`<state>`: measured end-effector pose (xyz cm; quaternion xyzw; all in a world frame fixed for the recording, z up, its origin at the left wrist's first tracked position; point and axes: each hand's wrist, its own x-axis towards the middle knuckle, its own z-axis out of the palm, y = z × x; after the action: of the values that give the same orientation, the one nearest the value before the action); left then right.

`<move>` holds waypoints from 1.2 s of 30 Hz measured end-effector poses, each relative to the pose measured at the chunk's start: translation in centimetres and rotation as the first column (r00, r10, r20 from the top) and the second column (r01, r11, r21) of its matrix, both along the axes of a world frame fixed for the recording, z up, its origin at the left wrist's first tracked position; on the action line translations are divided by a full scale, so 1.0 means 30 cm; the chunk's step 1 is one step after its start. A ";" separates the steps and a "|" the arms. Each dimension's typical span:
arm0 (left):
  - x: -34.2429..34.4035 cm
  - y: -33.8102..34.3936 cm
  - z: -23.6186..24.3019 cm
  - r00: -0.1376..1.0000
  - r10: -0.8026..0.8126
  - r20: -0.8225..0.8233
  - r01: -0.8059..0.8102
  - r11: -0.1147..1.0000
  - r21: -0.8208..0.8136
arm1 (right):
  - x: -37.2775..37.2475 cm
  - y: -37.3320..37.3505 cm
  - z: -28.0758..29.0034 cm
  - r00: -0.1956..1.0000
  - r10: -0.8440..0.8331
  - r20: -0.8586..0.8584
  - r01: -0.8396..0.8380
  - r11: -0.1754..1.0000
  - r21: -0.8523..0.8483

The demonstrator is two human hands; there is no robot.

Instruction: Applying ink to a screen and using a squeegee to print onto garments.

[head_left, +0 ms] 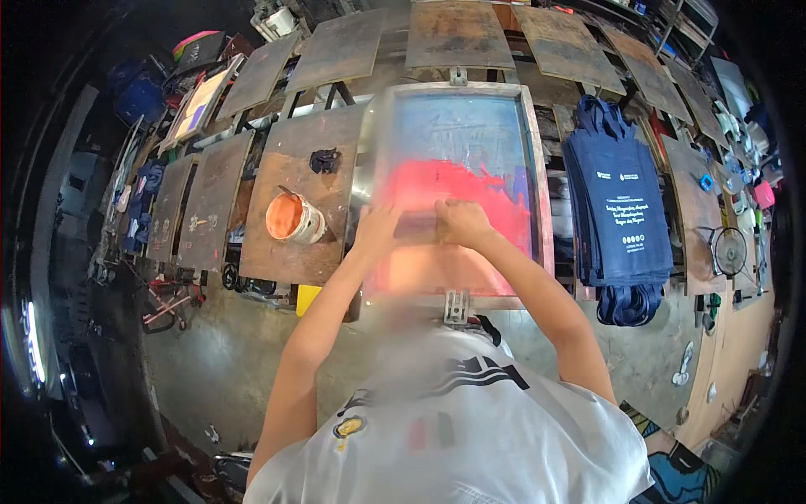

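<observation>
A wooden-framed printing screen lies in front of me. Its upper mesh is blue, and a band of wet pink-red ink runs across its middle, with paler orange nearer to me. Both arms reach over it. My left hand and my right hand are closed on a squeegee, one toward each end. A smear in the picture blurs the squeegee and my left fingers. Left of the screen, a white bucket of orange ink stands on a brown board, with a stick-like handle leaning in it.
A crumpled black cloth lies on the board beyond the bucket. To the right, a stack of navy tote bags covers another board. More flat boards line the far side. A small fan stands at far right.
</observation>
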<state>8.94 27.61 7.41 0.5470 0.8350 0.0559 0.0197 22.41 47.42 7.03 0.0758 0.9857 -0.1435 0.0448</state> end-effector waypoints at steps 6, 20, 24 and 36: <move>0.035 -0.046 -0.058 0.981 -0.019 0.191 0.023 0.999 -0.022 | 0.056 -0.023 -0.082 0.997 0.073 -0.014 -0.074 0.995 -0.072; -0.115 0.057 -0.154 0.944 -0.247 0.218 0.250 0.968 0.013 | 0.080 -0.041 -0.149 0.991 -0.129 -0.023 0.128 0.991 -0.041; -0.133 0.067 -0.175 0.935 -0.305 0.183 0.311 0.951 -0.004 | 0.092 -0.062 -0.166 0.981 -0.183 -0.061 0.183 0.983 -0.020; -0.084 0.063 -0.007 0.959 -0.235 -0.160 0.263 0.947 0.183 | 0.055 -0.047 -0.012 0.949 -0.136 -0.286 0.173 0.979 0.110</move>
<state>6.43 29.51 7.20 0.6498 0.7486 0.1000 -0.0859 24.04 46.02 6.67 0.1348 0.9807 -0.0894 -0.1099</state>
